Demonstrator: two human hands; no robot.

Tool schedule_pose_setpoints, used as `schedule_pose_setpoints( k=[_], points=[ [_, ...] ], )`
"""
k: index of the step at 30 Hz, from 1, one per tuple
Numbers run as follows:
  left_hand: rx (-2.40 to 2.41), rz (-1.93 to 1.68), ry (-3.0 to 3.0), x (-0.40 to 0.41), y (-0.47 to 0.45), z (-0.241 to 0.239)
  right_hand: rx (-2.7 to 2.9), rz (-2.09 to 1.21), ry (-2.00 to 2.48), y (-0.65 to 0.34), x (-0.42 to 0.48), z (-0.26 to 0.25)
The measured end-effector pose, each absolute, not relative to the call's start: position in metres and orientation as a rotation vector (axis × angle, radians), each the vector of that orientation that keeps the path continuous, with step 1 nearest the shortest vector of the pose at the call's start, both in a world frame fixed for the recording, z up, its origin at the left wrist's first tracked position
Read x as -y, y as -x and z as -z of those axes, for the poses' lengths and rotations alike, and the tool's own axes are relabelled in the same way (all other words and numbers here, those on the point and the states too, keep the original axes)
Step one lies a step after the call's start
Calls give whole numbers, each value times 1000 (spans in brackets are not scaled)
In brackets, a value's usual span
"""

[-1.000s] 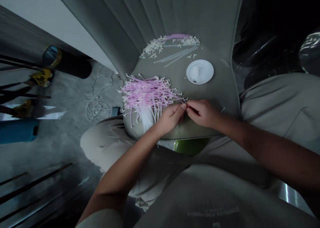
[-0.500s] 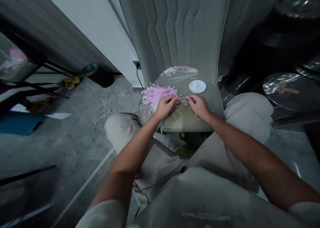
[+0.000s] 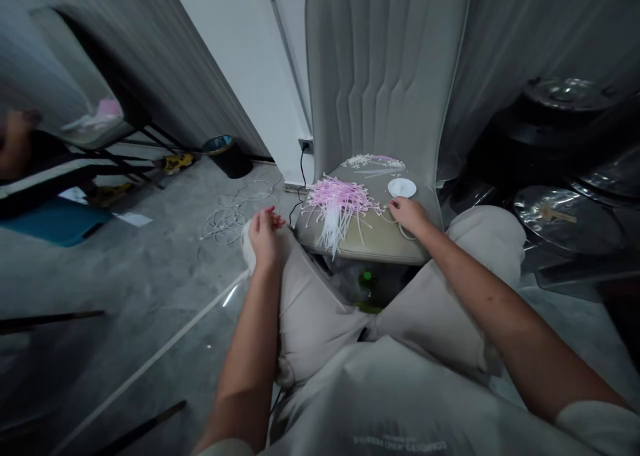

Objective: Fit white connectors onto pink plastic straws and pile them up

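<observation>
Left hand [image 3: 263, 239] drawn back off the chair seat [image 3: 370, 241], fingers curled; grip of right hand [image 3: 407, 216] hidden.

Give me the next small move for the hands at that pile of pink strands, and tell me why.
Probably move the left hand over to the near edge of the pink-and-white plastic strands. It hangs above the thigh, away from the seat cushion, with nothing visible in its fingers, while the right hand already rests on the cushion beside the pile.
</observation>
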State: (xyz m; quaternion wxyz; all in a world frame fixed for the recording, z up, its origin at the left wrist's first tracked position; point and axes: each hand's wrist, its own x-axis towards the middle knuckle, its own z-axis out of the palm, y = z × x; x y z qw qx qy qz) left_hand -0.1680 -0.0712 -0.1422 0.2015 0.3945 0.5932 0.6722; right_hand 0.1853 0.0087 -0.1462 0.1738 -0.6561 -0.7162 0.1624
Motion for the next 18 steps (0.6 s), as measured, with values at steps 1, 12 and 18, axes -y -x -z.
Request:
schedule_pose_setpoints(
  k=[1,12,18],
  points=[
    [-1673,-1900,-1103,83,173,146,2051,-470,1859,-190,-10,142],
    [-2305,-1458,-1592,149,202,169,1889,-542,1854,-277,-21,132],
    [-2375,-934,-1574,108,233,166,1664,-391,1909,-305,-33,137]
  ],
)
